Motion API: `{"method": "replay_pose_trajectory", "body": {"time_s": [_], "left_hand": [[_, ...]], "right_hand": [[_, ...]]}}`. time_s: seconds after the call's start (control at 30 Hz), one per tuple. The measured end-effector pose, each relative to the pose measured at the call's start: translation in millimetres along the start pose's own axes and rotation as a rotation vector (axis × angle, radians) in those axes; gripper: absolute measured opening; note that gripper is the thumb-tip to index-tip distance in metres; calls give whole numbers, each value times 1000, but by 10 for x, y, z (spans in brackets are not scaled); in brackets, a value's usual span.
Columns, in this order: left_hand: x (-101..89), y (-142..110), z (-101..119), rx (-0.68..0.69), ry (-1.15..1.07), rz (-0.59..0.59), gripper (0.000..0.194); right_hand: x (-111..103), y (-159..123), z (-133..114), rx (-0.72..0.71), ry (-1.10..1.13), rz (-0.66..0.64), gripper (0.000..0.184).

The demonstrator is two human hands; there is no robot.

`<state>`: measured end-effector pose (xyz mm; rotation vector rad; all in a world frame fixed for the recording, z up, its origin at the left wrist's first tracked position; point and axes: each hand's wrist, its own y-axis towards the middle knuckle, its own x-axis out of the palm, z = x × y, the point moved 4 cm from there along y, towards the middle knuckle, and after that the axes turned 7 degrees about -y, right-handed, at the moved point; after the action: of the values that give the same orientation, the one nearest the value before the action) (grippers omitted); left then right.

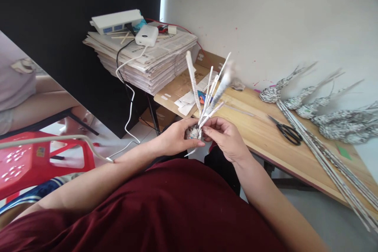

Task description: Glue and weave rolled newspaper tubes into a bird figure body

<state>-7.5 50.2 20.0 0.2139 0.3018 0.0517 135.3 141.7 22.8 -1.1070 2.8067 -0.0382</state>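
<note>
Left hand (180,137) cups the paper base; right hand (221,136) pinches a paper stick (216,111) beside the counter's near edge (264,146). Probably light, crushable: grip low.

Around the paper piece (193,132) between the person's left hand (177,136) and right hand (223,136), a newspaper stack (159,71) stands at eleven o'clock, bearing a power strip (109,21) and a power bank (149,37). A stool (20,158) is at nine. On the table (248,132), scissors (282,126) lie at three beside paper rods (321,164), with woven pieces (270,95) behind, between two and three.
</note>
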Motion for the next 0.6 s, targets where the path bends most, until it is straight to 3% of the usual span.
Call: {"method": "replay_pose_trajectory", "body": {"time_s": [0.3, 0.47, 0.6], "left_hand": [[60, 38, -52, 87, 186, 179, 54], [118, 15, 34, 110, 176, 134, 54], [128, -4, 38, 42, -13, 58, 54]], "right_hand": [[45, -157, -38, -76, -56, -25, 30], [24, -174, -62, -148, -183, 90, 22], [-9, -172, -88, -185, -219, 119, 14]]}}
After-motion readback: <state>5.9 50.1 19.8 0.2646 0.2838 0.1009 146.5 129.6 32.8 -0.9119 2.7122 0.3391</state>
